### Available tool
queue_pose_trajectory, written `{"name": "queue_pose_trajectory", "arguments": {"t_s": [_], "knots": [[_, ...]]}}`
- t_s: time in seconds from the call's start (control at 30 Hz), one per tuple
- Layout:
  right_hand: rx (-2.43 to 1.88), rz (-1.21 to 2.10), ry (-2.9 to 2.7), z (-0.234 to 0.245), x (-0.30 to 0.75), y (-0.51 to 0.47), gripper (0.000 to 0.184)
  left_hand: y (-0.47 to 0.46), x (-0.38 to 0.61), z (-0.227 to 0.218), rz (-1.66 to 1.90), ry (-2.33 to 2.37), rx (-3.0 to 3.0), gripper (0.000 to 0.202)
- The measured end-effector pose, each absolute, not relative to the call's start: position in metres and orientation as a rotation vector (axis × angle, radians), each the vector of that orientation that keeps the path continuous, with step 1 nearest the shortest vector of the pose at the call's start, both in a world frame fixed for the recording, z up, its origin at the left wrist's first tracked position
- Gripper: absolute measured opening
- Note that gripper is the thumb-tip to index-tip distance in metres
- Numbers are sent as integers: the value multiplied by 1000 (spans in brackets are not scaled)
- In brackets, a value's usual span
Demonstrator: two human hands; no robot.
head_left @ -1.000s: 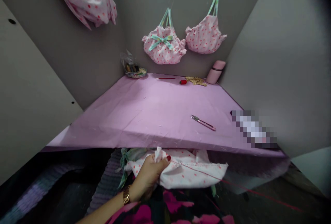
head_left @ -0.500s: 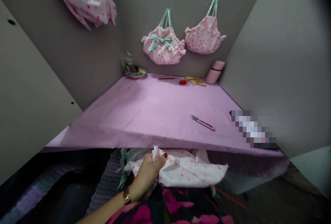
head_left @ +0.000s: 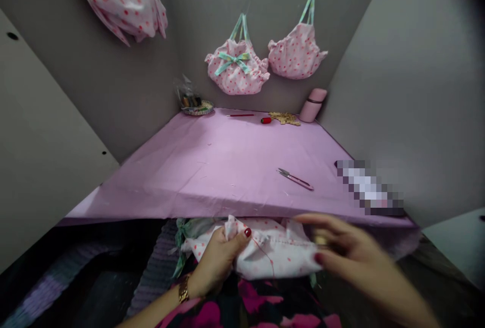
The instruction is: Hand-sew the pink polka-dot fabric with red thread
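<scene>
My left hand [head_left: 217, 260] is closed on a bunched corner of white fabric with red dots [head_left: 273, 252], held in my lap just below the table's front edge. A red thread [head_left: 265, 252] hangs in a loop from the fabric beside my thumb. My right hand [head_left: 344, 252] is over the fabric's right end, blurred by motion, its fingers drawn together; I cannot make out what they hold. A green ribbon [head_left: 182, 232] pokes out at the fabric's left.
A table with a lilac cloth [head_left: 212, 166] fills the booth. Pink thread snips [head_left: 295, 180] lie on it at right. At the back stand a small basket [head_left: 195, 108], a red pencil [head_left: 240, 115], a pink flask [head_left: 312, 105]. Dotted fabric bags [head_left: 237, 65] hang on the wall.
My right hand has come into view from the right and reached the fabric. The long taut red thread has gone slack into a short loop. My left hand has kept its grip.
</scene>
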State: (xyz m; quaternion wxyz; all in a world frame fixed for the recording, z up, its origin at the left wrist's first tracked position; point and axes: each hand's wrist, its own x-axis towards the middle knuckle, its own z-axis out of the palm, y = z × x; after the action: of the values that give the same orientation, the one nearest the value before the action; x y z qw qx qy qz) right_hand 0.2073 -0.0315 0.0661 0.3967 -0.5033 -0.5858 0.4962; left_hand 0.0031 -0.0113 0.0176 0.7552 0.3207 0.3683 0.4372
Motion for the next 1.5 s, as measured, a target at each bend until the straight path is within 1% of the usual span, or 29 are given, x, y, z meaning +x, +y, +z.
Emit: {"name": "queue_pose_trajectory", "arguments": {"t_s": [0.03, 0.07, 0.13, 0.17, 0.23, 0.27, 0.43, 0.53, 0.6, 0.77, 0.97, 1.03, 1.17, 1.33, 1.5], "knots": [[-1268, 1334, -1546, 58, 197, -22, 37, -11, 3, 17, 948, 795, 711, 24], [-1263, 1400, -1618, 51, 188, -15, 35, -11, 3, 17, 947, 794, 721, 23], [-1265, 1429, -1760, 38, 176, -5, 14, -10, 2, 16, 954, 810, 731, 22], [-1274, 1382, -1821, 34, 174, -3, 12, -10, 1, 15, 958, 824, 735, 22], [-1288, 1262, -1914, 32, 176, -3, 24, -10, 0, 13, 956, 855, 744, 23], [-1294, 1203, -1944, 32, 178, -4, 26, -10, 0, 13, 951, 867, 751, 24], [-1377, 1015, -1997, 32, 190, -6, 24, -9, 1, 12, 943, 926, 783, 27], [-1418, 963, -2011, 25, 191, -3, 24, -9, 1, 11, 928, 922, 790, 25], [-1451, 923, -1988, 23, 192, -3, 21, -9, 1, 11, 924, 899, 780, 25], [-1429, 758, -1914, 38, 188, -12, 19, -9, 1, 11, 937, 887, 785, 25], [-1192, 782, -2077, 49, 172, -20, 18, -8, 1, 7, 941, 894, 812, 24], [-1206, 794, -2102, 47, 170, -20, 18, -8, 1, 7, 935, 892, 811, 24], [-1279, 709, -2106, 44, 170, -19, 20, -8, 1, 7, 937, 900, 807, 25], [-1249, 718, -2109, 45, 171, -21, 20, -9, 1, 6, 938, 880, 813, 25], [-1258, 656, -2143, 46, 171, -22, 22, -9, 2, 8, 950, 877, 819, 25]]}}
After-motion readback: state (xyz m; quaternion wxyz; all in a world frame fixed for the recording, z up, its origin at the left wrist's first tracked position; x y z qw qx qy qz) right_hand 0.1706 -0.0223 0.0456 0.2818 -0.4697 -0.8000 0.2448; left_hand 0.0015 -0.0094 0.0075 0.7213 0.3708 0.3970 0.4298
